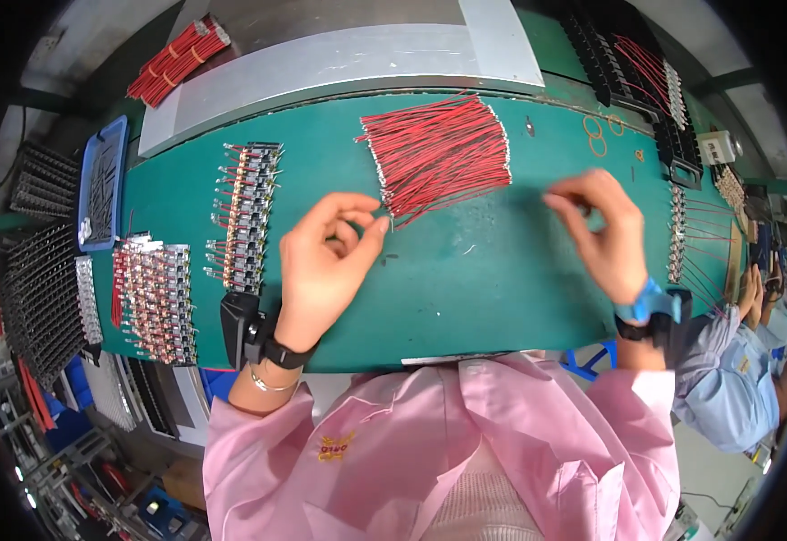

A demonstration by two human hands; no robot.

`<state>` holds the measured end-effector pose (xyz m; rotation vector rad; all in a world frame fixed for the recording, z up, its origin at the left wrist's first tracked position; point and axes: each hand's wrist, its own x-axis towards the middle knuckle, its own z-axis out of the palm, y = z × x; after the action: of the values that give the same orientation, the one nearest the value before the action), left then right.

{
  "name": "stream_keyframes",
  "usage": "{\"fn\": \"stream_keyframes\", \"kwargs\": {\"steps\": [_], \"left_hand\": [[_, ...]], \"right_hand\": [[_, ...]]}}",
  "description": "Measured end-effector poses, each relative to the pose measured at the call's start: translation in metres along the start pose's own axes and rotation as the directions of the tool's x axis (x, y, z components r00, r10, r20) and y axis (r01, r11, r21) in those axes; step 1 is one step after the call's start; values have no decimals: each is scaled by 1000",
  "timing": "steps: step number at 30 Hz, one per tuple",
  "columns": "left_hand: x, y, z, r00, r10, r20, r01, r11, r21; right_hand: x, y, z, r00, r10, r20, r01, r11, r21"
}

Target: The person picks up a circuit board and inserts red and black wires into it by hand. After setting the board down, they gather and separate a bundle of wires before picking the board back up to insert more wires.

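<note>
A pile of red and black wires (pixel 439 149) with pale ends lies on the green work mat (pixel 466 298). At the pile's lower left corner is my left hand (pixel 329 261), its thumb and forefinger nearly together in a pinch beside the wire ends. Whether a wire is between those fingertips cannot be made out. Over the mat to the right of the pile, apart from it, my right hand (pixel 605 230) is closed in a pinch. Anything between its fingertips is too small to see.
Left of my left hand stands a row of small wired assemblies (pixel 247 212), with more assemblies (pixel 159 298) beyond. A blue tray (pixel 108 180) holds dark parts. Bundled red wires (pixel 177 61) rest at the back left. Rubber bands (pixel 596 135) lie back right. A co-worker (pixel 736 379) sits at right.
</note>
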<state>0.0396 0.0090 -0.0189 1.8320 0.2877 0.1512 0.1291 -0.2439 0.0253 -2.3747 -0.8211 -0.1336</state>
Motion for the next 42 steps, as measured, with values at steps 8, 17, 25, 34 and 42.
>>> {"fn": "stream_keyframes", "kwargs": {"steps": [8,17,25,34,42], "left_hand": [[7,-4,9,995,93,-42,-80,968,240],[4,-1,6,993,104,-48,-94,978,186],[4,0,3,990,126,-63,-118,987,106],[4,0,4,993,105,-58,-101,993,57],[5,0,3,967,186,-172,-196,980,-43]], "right_hand": [[43,-8,85,909,-394,-140,393,919,-32],[61,-7,99,871,-487,-64,483,873,-67],[64,-11,97,876,-475,-84,479,878,22],[66,-10,99,865,-499,-46,496,866,-62],[60,-35,85,864,-488,-122,499,863,84]]}}
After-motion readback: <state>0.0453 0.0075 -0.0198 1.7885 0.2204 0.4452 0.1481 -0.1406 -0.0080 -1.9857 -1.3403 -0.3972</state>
